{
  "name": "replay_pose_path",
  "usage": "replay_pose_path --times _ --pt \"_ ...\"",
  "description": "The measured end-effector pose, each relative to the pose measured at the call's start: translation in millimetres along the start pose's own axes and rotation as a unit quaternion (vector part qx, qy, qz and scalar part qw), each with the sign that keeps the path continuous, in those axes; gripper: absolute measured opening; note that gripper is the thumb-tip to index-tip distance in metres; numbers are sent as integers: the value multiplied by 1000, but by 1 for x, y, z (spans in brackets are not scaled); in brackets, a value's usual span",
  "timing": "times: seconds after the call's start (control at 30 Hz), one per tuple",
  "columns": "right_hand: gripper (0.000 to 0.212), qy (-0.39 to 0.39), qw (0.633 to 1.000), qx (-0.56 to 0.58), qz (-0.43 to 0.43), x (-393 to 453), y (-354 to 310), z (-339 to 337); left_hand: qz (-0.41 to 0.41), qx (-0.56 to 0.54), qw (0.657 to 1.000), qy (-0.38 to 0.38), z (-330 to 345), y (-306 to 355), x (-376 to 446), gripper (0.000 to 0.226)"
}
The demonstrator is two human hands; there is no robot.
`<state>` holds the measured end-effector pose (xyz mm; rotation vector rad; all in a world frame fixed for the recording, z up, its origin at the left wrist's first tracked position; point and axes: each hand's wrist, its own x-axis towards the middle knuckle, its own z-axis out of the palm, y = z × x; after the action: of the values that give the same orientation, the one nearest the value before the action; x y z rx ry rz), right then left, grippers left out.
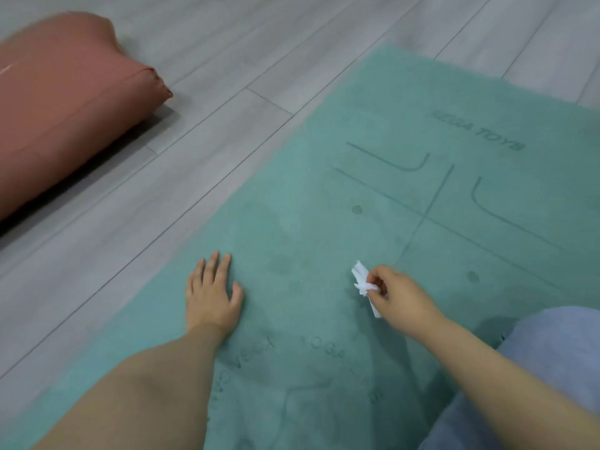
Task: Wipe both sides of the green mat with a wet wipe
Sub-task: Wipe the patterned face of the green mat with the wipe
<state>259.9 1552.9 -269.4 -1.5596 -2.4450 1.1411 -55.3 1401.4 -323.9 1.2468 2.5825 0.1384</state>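
Observation:
The green mat (pixel 373 196) lies flat on the floor, printed side up with lines, dots and lettering. My left hand (pixel 212 292) rests palm down on the mat near its left edge, fingers spread. To its right, my right hand (pixel 397 298) pinches a crumpled white wet wipe (pixel 363 282), held just above or lightly against the mat's middle.
A reddish-brown cushion (pixel 61 105) lies on the grey wood-plank floor (pixel 211 102) at the upper left, apart from the mat. My knee in blue fabric (pixel 548 362) sits on the mat at the lower right.

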Motion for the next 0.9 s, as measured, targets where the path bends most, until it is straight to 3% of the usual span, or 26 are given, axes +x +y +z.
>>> replay_pose_path --times 0.2,0.33,0.53,0.77,0.83,0.9 --pt "11 40 997 65 20 -13 -11 47 14 -19 1000 9 4 -7 2 74" --pt "13 101 994 30 25 -13 -8 46 22 -30 999 21 7 -10 6 73" --pt "10 -40 985 -68 -155 -29 -4 52 24 -24 998 43 10 -11 7 70" --pt "4 -148 900 -178 -370 -3 -5 40 28 -20 997 62 13 -12 9 69" --pt "4 -107 915 -161 -354 32 9 21 27 -19 997 68 13 -12 9 68" --pt "7 13 963 -102 -251 74 31 -4 26 -21 997 71 13 -11 10 68"
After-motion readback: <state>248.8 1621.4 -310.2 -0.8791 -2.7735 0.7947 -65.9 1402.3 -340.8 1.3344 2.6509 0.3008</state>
